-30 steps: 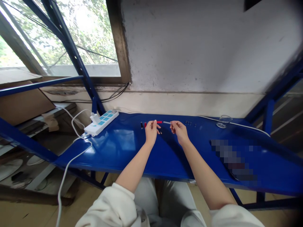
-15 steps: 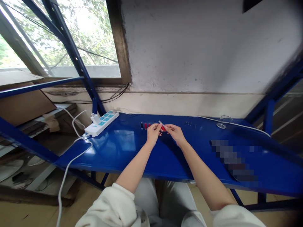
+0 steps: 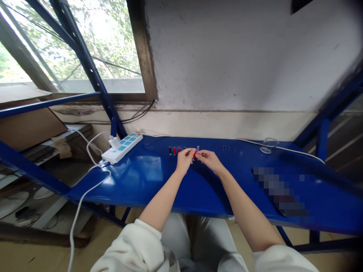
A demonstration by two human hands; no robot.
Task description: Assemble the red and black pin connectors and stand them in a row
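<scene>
My left hand [image 3: 185, 159] and my right hand [image 3: 209, 159] meet over the far middle of the blue shelf [image 3: 147, 177]. Both pinch one small red piece [image 3: 195, 153] with a thin clear end sticking up between the fingertips. Just left of my left hand, a short row of small black and red pieces [image 3: 174, 150] stands on the shelf. A few tiny dark pieces [image 3: 227, 147] lie to the right of my right hand.
A white power strip [image 3: 122, 146] with a plugged charger and white cable [image 3: 85, 189] sits at the shelf's left end. A clear glass dish [image 3: 268, 145] rests at the far right. A blurred patch [image 3: 279, 192] covers part of the shelf. Blue frame posts rise on both sides.
My hands were apart, the left on a red piece and the right on a thin clear one. They have come together, and the joined piece has tipped upright.
</scene>
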